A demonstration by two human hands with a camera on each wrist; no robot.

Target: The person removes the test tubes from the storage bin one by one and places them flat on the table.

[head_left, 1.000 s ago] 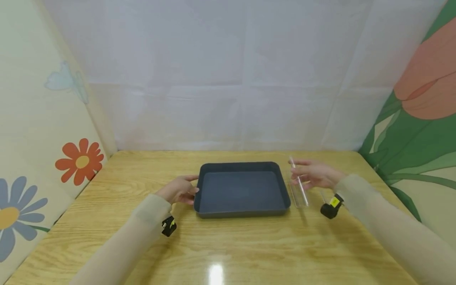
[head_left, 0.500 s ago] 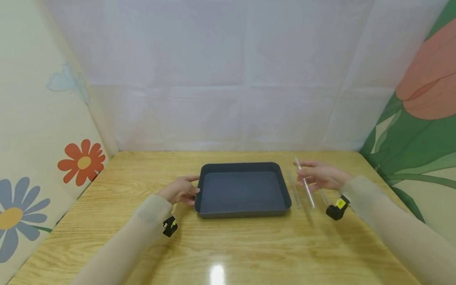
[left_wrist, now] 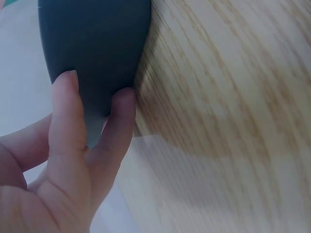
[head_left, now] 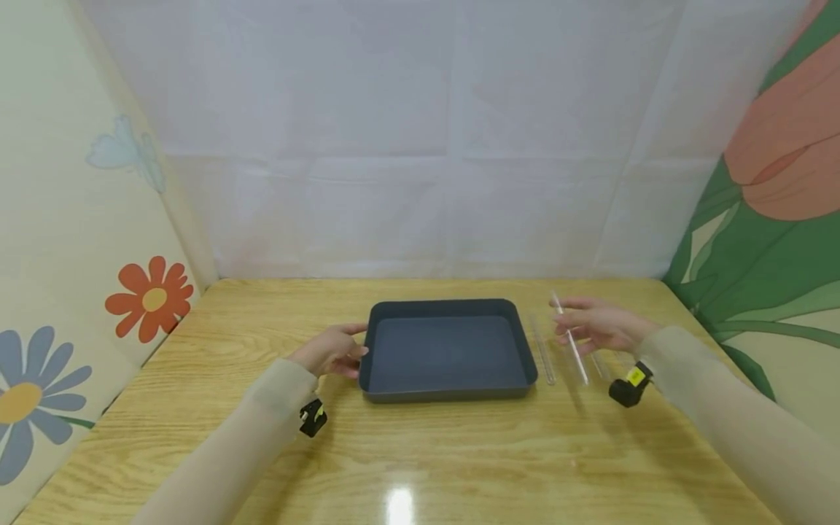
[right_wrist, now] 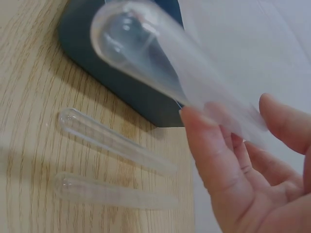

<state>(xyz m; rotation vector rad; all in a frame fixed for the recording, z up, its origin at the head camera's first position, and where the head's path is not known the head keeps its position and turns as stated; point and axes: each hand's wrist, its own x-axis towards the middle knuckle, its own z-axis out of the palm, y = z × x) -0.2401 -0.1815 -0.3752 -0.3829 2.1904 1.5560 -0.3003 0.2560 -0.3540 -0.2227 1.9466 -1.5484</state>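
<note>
My right hand (head_left: 600, 324) pinches a clear round-bottomed test tube (head_left: 569, 339), raised and tilted to the right of the tray. In the right wrist view, this test tube (right_wrist: 160, 58) points its rounded end away from the fingers. Two more clear test tubes lie below it on the wood, one higher (right_wrist: 116, 141) and one lower (right_wrist: 116, 191). A dark grey rectangular tray (head_left: 446, 396) sits mid-table with a bare inside. My left hand (head_left: 331, 350) holds its left end; the left wrist view shows fingertips against the tray's outer wall (left_wrist: 97, 43).
The wooden table (head_left: 420, 445) reaches back to a white cloth (head_left: 420, 182). Flower-patterned panels stand on the left (head_left: 79, 219) and right (head_left: 787, 277). One clear tube (head_left: 543, 354) lies close beside the tray's right wall.
My right hand has moved a little to the right, carrying the test tube away from the tray and from the tube lying beside it. The left hand and the tray stay put.
</note>
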